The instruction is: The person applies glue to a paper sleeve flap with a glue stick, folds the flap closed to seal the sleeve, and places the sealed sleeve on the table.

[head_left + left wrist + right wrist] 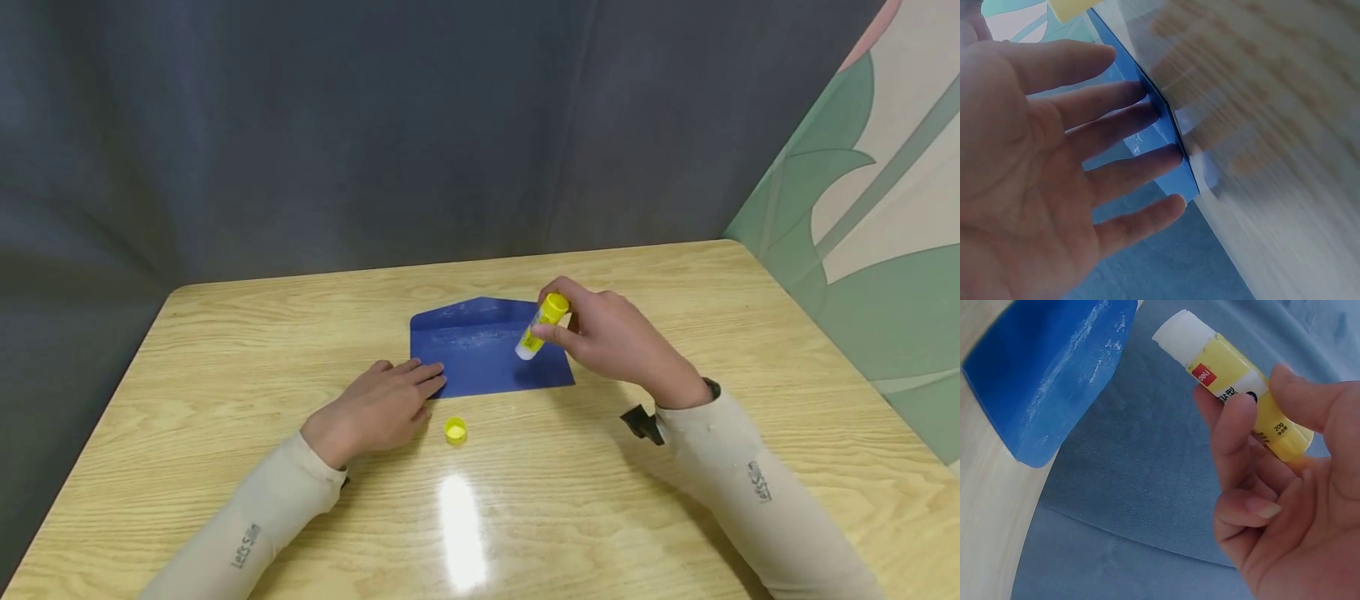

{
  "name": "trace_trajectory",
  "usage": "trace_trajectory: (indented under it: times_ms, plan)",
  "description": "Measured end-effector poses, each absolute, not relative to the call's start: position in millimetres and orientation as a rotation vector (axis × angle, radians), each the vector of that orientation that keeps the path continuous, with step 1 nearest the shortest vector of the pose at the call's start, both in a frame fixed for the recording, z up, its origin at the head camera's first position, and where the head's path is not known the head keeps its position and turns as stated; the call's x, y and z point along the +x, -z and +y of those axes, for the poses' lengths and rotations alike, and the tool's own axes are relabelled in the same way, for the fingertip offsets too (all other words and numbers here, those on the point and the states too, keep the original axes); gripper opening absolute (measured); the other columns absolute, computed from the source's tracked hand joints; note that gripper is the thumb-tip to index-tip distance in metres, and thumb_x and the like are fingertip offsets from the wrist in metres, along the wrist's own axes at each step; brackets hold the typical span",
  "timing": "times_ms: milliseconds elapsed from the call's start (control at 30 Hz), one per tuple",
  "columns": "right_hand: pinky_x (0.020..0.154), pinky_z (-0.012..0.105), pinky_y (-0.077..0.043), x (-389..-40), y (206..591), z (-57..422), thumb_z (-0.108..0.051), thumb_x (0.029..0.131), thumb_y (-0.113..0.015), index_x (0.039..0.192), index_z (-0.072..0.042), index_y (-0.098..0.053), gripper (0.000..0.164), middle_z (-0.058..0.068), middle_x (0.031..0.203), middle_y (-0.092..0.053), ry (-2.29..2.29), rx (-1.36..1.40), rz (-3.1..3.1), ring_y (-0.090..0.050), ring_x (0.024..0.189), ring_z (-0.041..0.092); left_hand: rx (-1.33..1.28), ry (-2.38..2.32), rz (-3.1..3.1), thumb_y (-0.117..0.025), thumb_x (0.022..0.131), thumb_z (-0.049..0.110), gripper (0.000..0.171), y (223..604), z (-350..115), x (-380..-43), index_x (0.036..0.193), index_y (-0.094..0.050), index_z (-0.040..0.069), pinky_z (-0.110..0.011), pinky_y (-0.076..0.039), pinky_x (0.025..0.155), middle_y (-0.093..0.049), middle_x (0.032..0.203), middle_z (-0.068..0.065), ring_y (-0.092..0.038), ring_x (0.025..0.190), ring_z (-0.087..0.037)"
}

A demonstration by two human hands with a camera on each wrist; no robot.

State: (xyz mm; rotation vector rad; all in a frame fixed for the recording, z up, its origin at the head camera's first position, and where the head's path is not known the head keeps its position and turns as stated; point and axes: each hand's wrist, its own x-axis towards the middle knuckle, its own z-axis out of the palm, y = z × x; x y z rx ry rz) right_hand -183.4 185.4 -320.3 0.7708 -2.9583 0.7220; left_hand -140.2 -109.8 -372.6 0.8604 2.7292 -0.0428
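Note:
A blue envelope (487,367) lies on the table with its flap (480,312) unfolded toward the back. Whitish glue smears show on the flap and along the fold. My left hand (382,404) rests on the envelope's left front corner, its fingers straight and spread in the left wrist view. My right hand (618,337) grips a yellow glue stick (547,317), tilted with its white end down, above the envelope's right part. In the right wrist view that white end (1185,337) stands apart from the paper. A yellow cap (455,430) sits just in front of the envelope.
The wooden table (225,375) has a bright reflection near its front. A dark curtain (375,133) hangs along the back edge, and a green and white patterned surface (885,250) stands at the right. A black strap piece (642,423) sticks out from the right wrist.

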Motion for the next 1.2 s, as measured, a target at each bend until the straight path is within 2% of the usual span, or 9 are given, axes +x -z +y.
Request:
trace_trajectory:
  times_ms: [233, 467, 567, 667, 767, 800, 900, 1033, 1200]
  plan:
    - [0.054, 0.03, -0.038, -184, 321, 186, -0.036, 0.094, -0.069, 0.12, -0.013, -0.056, 0.037, 0.0, 0.067, -0.059, -0.687, 0.774, -2.949, -0.045, 0.054, 0.015, 0.868, 0.009, 2.749, -0.051, 0.104, 0.026, 0.048, 373, -111, -142, 0.149, -0.046, 0.012, -0.057, -0.034, 0.114, -0.041, 0.158, -0.006, -0.04, 0.145, -0.033]
    - [0.053, 0.029, -0.037, -185, 322, 183, -0.036, 0.094, -0.068, 0.119, -0.013, -0.056, 0.035, 0.0, 0.066, -0.058, -0.67, 0.787, -2.944, -0.044, 0.052, 0.015, 0.971, -0.052, 2.898, -0.063, 0.097, 0.023, 0.046, 369, -123, -152, 0.14, -0.057, 0.006, -0.05, -0.048, 0.102, -0.06, 0.14, -0.01, -0.058, 0.128, -0.028]
    - [0.052, 0.029, -0.036, -184, 321, 183, -0.035, 0.095, -0.068, 0.118, -0.014, -0.056, 0.033, 0.0, 0.064, -0.056, -0.673, 0.785, -2.942, -0.043, 0.051, 0.015, 0.901, -0.08, 2.934, -0.066, 0.096, 0.024, 0.048, 360, -131, -164, 0.14, -0.058, 0.008, -0.048, -0.051, 0.097, -0.061, 0.138, -0.01, -0.065, 0.118, -0.028]
    - [0.053, 0.029, -0.037, -184, 321, 183, -0.033, 0.093, -0.07, 0.116, -0.014, -0.057, 0.032, -0.001, 0.066, -0.059, -0.692, 0.797, -2.945, -0.044, 0.052, 0.014, 0.769, -0.139, 2.968, -0.068, 0.095, 0.026, 0.05, 352, -137, -180, 0.141, -0.057, 0.01, -0.049, -0.051, 0.096, -0.06, 0.14, -0.011, -0.067, 0.113, -0.029]
    - [0.054, 0.029, -0.039, -184, 323, 183, -0.031, 0.092, -0.072, 0.114, -0.015, -0.058, 0.031, -0.002, 0.068, -0.062, -0.717, 0.84, -2.956, -0.046, 0.053, 0.013, 0.658, -0.201, 2.97, -0.068, 0.095, 0.027, 0.053, 350, -139, -196, 0.143, -0.054, 0.011, -0.05, -0.05, 0.1, -0.057, 0.144, -0.012, -0.064, 0.117, -0.031]
    - [0.054, 0.029, -0.04, -184, 324, 183, -0.031, 0.091, -0.073, 0.113, -0.016, -0.058, 0.031, -0.003, 0.07, -0.064, -0.728, 0.857, -2.958, -0.048, 0.054, 0.013, 0.634, -0.212, 2.958, -0.068, 0.095, 0.027, 0.054, 350, -139, -200, 0.144, -0.053, 0.011, -0.052, -0.047, 0.104, -0.055, 0.146, -0.013, -0.06, 0.126, -0.033]
    - [0.056, 0.029, -0.044, -185, 329, 185, -0.031, 0.089, -0.075, 0.111, -0.02, -0.06, 0.029, -0.005, 0.073, -0.066, -0.761, 0.898, -2.965, -0.054, 0.06, 0.012, 0.564, -0.225, 2.907, -0.068, 0.095, 0.026, 0.059, 352, -138, -210, 0.148, -0.049, 0.01, -0.052, -0.043, 0.109, -0.049, 0.151, -0.015, -0.05, 0.137, -0.035]
    - [0.059, 0.027, -0.043, -184, 338, 192, -0.03, 0.085, -0.079, 0.108, -0.023, -0.064, 0.028, -0.009, 0.081, -0.064, -0.787, 0.928, -2.935, -0.053, 0.069, 0.013, 0.48, -0.186, 2.889, -0.071, 0.092, 0.024, 0.068, 354, -137, -220, 0.152, -0.042, 0.01, -0.052, -0.038, 0.114, -0.044, 0.155, -0.017, -0.044, 0.142, -0.036]
    - [0.055, 0.024, -0.042, -178, 352, 202, -0.027, 0.083, -0.081, 0.106, -0.024, -0.065, 0.028, -0.01, 0.077, -0.06, -0.852, 0.955, -2.916, -0.049, 0.061, 0.012, 0.466, -0.192, 2.85, -0.076, 0.088, 0.035, 0.086, 366, -131, -224, 0.156, -0.032, 0.007, -0.052, -0.034, 0.117, -0.036, 0.158, -0.02, -0.038, 0.145, -0.038]
